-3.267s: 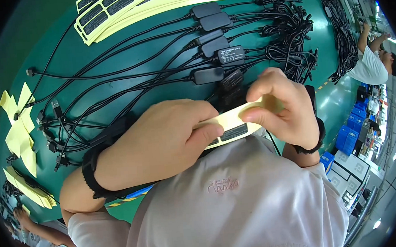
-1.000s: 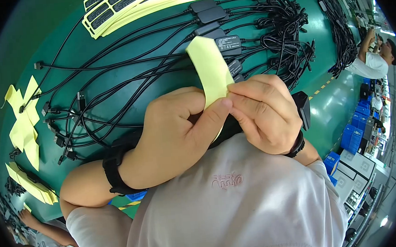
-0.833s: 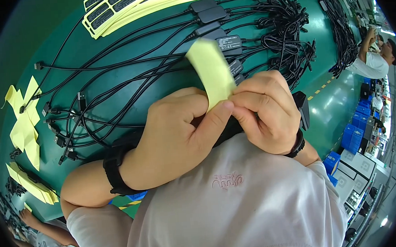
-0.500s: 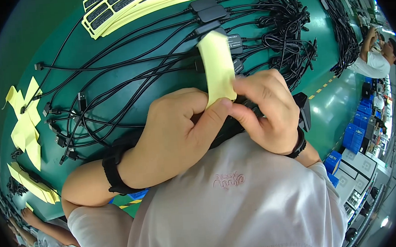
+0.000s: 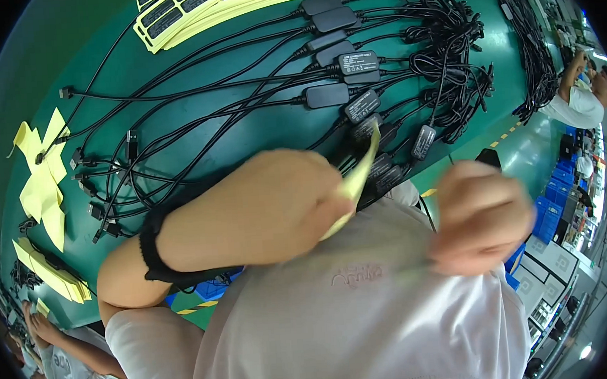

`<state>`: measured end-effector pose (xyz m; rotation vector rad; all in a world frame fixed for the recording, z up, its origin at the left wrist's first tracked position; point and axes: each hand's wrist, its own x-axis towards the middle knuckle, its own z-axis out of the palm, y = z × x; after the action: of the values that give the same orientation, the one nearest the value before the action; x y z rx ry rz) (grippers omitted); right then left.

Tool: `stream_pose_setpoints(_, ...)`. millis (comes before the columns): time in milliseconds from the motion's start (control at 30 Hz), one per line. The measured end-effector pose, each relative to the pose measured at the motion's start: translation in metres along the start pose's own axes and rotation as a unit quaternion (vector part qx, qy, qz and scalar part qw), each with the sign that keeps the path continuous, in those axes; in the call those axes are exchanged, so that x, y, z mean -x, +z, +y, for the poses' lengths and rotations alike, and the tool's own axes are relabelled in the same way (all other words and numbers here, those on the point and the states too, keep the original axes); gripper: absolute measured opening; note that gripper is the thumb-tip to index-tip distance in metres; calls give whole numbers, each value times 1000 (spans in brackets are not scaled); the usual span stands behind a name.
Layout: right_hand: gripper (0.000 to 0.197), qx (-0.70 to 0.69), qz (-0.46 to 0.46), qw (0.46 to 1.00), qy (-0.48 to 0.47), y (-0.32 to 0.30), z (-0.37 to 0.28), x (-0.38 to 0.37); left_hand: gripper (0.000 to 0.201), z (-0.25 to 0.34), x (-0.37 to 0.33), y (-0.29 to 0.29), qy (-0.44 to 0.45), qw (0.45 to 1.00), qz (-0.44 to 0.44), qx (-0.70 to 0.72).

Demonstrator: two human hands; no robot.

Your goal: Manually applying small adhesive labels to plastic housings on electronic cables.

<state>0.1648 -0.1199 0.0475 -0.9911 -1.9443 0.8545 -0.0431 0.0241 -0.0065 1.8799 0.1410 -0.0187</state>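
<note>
My left hand point(image 5: 304, 203) reaches across from the left, closed on a yellow paper strip point(image 5: 362, 178) that is seen nearly edge-on. To the right, in front of my chest, my right hand point(image 5: 485, 219) is curled and blurred by motion. A faint pale smear trails from its fingertips, and what they hold cannot be made out. Beyond my hands, black USB cables point(image 5: 235, 111) lie across the green table, with flat black boxes point(image 5: 359, 66) along them. Some boxes show printed labels; others look plain from here.
Sheets of black labels on yellow backing point(image 5: 192, 10) lie at the far edge. Crumpled yellow papers point(image 5: 39, 181) and a yellow stack point(image 5: 49, 274) sit at left. Bundled cable ends point(image 5: 449, 52) and a long cable bundle point(image 5: 525, 40) are at right. Co-workers sit at both sides.
My right hand has come away from the yellow strip and moved right and down. My left hand has lowered and tilted the strip, uncovering the boxes behind it.
</note>
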Motion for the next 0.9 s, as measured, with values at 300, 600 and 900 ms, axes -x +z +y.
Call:
stream_pose_setpoints(300, 10, -243, 379, 834, 319, 29, 57, -8, 12, 34, 14, -33, -105, 978, -37, -178)
stream_pose_setpoints(600, 9, -149, 383, 784, 466, 53, 68, -28, 40, -39, 11, 4, -34, 894, 121, -430)
stream_pose_setpoints(900, 7, -103, 324, 809, 480, 53, 77, -29, 49, -44, 15, 7, -25, 888, 83, -451)
